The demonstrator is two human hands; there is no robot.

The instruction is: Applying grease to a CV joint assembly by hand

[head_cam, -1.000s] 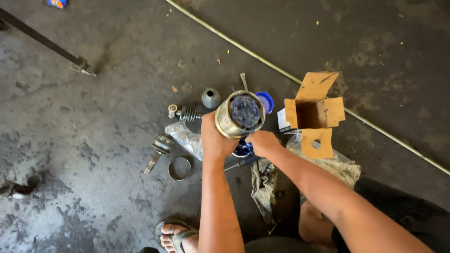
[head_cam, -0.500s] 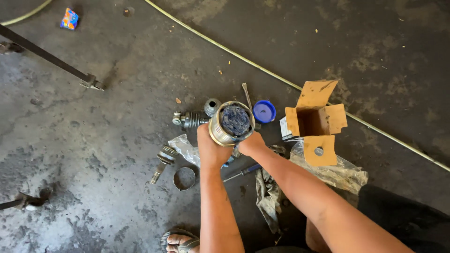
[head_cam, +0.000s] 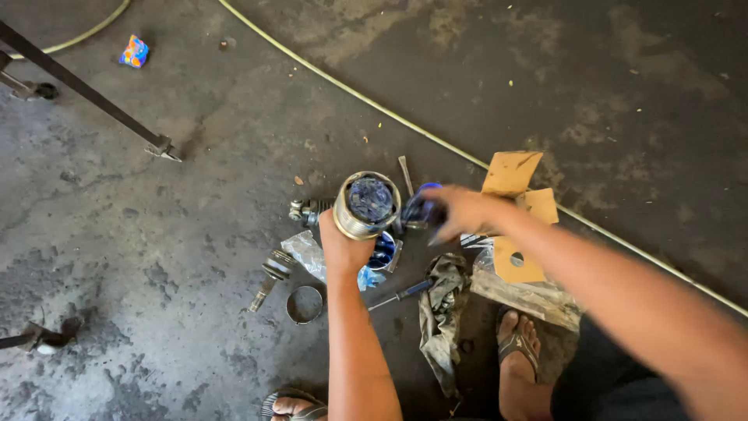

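Stained grey concrete floor fills the view, with a small bright wrapper lying at the upper left beside a dark metal bar that runs down to a foot. A yellowish hose crosses the floor diagonally from the top towards the right. Near the middle, a bolt-like metal piece and a metal ring lie on the concrete, just left of a clear plastic bag. The left hand rises above these, its fingers wrapped tight round a metal cup packed with dark blue grease, held upright with its open mouth towards the camera. A screwdriver and a dirty rag lie on the floor just right of that forearm. The right hand is blurred beside the cup, its fingers closed on a small blue object; what it is cannot be told. Behind that hand stands an open cardboard box, with a sandalled foot below it.
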